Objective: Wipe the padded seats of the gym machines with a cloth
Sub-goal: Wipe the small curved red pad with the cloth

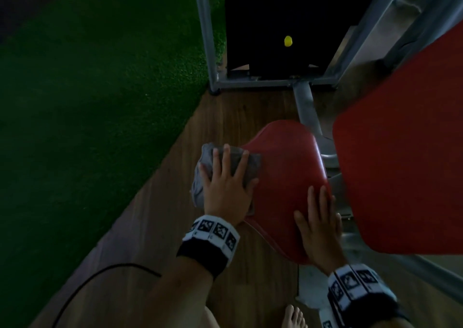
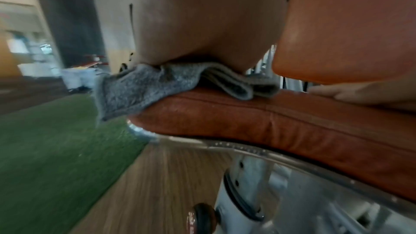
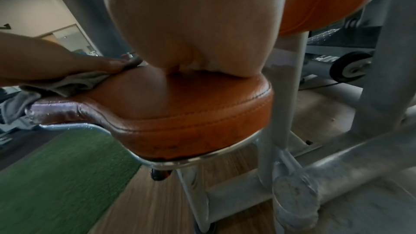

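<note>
A red padded seat (image 1: 283, 167) of a gym machine sits in the middle of the head view. On its left edge lies a grey cloth (image 1: 200, 190), partly hanging over the side. My left hand (image 1: 226, 185) presses flat on the cloth with fingers spread and straight. My right hand (image 1: 318, 225) rests flat on the seat's near right part, fingers straight. The left wrist view shows the folded cloth (image 2: 144, 88) squeezed between my palm and the seat (image 2: 270, 122). In the right wrist view my palm lies on the seat (image 3: 191, 109), and the cloth (image 3: 74, 81) shows under the other hand.
A red back pad (image 1: 406, 157) rises at the right, close to my right hand. Grey steel frame tubes (image 1: 307, 107) and a black weight stack with a yellow pin (image 1: 288, 41) stand behind. Green turf (image 1: 100, 102) lies left, wood floor (image 1: 225, 117) below. A black cable (image 1: 105, 272) crosses near left.
</note>
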Demonstrator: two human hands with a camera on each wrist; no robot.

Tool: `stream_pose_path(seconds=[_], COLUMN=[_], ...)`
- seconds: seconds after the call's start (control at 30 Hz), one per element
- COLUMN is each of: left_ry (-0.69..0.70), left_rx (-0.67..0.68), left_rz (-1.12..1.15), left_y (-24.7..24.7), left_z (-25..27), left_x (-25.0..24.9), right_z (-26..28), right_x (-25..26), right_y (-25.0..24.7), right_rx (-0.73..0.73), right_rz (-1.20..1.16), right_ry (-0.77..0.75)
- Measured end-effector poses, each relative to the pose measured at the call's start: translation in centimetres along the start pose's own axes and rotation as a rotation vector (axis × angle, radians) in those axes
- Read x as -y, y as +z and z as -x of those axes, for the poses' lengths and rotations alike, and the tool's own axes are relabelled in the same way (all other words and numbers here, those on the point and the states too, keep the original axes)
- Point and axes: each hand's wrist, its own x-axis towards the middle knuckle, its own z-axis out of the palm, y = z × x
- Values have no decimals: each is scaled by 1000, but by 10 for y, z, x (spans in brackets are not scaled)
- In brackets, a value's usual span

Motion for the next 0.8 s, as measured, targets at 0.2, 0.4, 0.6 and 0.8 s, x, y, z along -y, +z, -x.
stream_pose_path(seconds=[0.2, 0.4, 0.6, 0.8], left_ry=[-141, -291, -371, -387], left_rx=[3, -177, -161, -123], left_rz=[292, 734, 923, 974], left_y=[-5, 12, 6, 0], left_z=[6, 38, 37, -3], left_x=[28, 22, 14, 42], right_z=[0, 0, -2, -1], right_x=[-2, -3, -2, 1], right_y=[-3, -5, -9, -15], right_rx=[51, 98, 150, 187], right_rz=[-12, -14, -13, -22], right_ry=[-27, -11, -14, -9])
